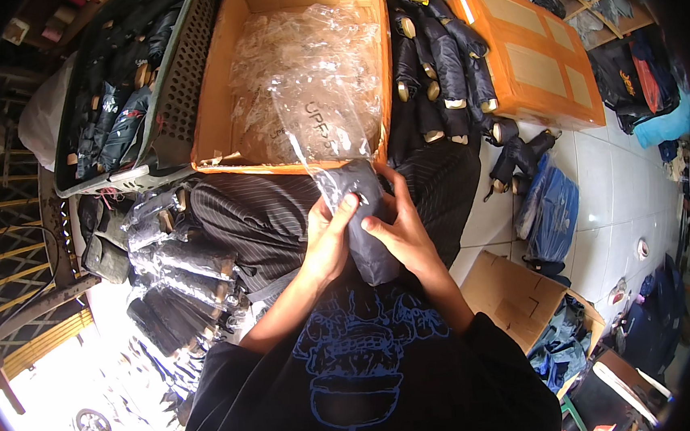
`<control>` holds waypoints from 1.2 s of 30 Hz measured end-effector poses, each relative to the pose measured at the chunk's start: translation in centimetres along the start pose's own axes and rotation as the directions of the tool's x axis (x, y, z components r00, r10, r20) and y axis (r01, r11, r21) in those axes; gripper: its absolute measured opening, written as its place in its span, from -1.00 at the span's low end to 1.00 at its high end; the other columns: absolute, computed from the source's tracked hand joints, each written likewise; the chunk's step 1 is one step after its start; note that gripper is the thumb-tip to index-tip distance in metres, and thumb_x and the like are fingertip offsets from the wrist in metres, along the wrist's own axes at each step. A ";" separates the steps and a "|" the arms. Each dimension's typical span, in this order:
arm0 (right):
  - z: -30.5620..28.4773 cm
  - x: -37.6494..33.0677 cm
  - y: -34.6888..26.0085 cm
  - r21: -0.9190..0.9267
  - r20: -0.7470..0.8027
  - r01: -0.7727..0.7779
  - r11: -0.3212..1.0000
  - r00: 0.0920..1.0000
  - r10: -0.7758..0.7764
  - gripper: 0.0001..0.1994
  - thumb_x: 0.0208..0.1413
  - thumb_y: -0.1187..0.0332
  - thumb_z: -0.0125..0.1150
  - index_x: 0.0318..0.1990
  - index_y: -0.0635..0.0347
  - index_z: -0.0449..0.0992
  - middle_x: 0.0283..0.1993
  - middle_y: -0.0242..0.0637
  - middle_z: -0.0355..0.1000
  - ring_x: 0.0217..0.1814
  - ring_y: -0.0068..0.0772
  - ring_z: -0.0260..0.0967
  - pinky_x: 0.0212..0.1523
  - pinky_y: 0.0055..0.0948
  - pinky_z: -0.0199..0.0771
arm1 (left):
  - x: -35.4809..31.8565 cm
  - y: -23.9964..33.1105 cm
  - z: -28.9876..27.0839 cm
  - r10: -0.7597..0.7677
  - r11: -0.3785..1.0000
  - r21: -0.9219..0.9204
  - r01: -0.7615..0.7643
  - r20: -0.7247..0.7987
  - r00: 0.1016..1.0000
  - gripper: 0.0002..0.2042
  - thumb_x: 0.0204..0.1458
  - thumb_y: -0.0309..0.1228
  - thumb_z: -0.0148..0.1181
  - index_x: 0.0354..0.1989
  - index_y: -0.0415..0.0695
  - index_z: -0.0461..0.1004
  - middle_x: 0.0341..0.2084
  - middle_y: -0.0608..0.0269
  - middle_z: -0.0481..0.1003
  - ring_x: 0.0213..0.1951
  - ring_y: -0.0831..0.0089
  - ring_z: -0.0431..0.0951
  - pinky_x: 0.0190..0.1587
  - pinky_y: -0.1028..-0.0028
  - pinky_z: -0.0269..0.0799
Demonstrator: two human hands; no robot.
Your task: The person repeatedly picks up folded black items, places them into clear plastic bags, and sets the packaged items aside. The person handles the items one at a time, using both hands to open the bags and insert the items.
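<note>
A folded black umbrella [372,246] lies lengthwise between my two hands, just above my lap. My left hand [330,237] wraps its left side with the thumb on top. On the other side my right hand [402,223] closes round it, thumb also pressed on the fabric. A clear plastic sleeve [313,125] reaches from the umbrella's far end over the open box; how far it covers the umbrella I cannot tell. Inside the orange-edged cardboard box [209,84], many clear plastic sleeves [299,41] lie in a loose heap.
At the left stands a dark perforated crate [187,66] of folded umbrellas. Plastic-wrapped umbrellas [182,261] are piled by my left leg. More black umbrellas [446,62] lie right of the box, beside a closed orange-taped carton [527,51]. An open carton [513,295] holds dark blue fabric.
</note>
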State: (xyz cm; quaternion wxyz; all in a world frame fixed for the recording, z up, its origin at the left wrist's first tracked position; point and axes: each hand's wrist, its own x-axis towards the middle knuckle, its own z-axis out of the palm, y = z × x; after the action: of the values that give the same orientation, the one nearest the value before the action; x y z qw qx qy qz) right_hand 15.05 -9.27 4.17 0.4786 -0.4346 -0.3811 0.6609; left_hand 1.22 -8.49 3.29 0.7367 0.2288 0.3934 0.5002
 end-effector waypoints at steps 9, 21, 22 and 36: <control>-0.8 -1.0 0.2 -0.097 0.105 -0.084 0.992 0.990 0.094 -0.30 0.05 0.36 0.37 0.30 0.31 0.14 0.20 -0.15 0.27 0.27 -0.39 0.18 0.19 -0.40 0.28 | 0.2 1.1 -1.0 -0.065 0.997 0.049 0.068 -0.061 0.996 -0.54 0.14 -0.25 0.21 0.12 -0.29 0.32 -0.05 0.11 0.49 -0.03 0.36 0.50 0.09 0.35 0.39; 0.3 -0.1 0.6 0.099 0.252 -0.140 0.985 0.961 0.112 -0.17 -0.07 0.39 0.48 0.31 0.27 0.05 0.19 -0.24 0.23 0.19 -0.42 0.26 0.12 -0.36 0.42 | 2.9 3.5 -2.2 0.075 0.997 -0.021 -0.075 -0.019 0.997 -0.48 0.03 -0.30 0.33 0.10 -0.26 0.26 -0.14 0.17 0.47 -0.12 0.43 0.50 -0.01 0.40 0.43; 0.3 0.1 1.2 0.156 0.336 -0.123 0.980 0.940 0.065 -0.10 -0.09 0.43 0.48 0.34 0.28 -0.03 0.24 -0.25 0.17 0.25 -0.38 0.24 0.08 -0.33 0.49 | 2.8 4.2 -1.8 0.076 0.997 -0.019 -0.078 -0.067 0.995 -0.49 0.02 -0.31 0.35 0.07 -0.26 0.28 -0.16 0.16 0.48 -0.14 0.43 0.51 -0.03 0.40 0.44; 1.6 0.4 3.3 -0.050 0.081 0.020 0.999 0.997 -0.016 -0.51 -0.06 0.61 0.36 0.05 0.34 0.32 -0.23 -0.38 0.36 -0.21 -0.61 0.36 -0.16 -0.56 0.45 | -0.6 3.5 -1.3 0.145 0.989 0.035 -0.143 -0.094 0.985 -0.48 0.00 -0.43 0.37 0.08 -0.23 0.22 -0.20 0.21 0.45 -0.12 0.47 0.49 -0.07 0.46 0.47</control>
State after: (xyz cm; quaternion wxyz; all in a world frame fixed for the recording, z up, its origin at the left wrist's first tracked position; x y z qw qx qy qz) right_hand 12.47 -9.82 1.60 0.4577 -0.4161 -0.4208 0.6635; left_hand -1.89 -7.72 5.33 0.6754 0.2427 0.4180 0.5569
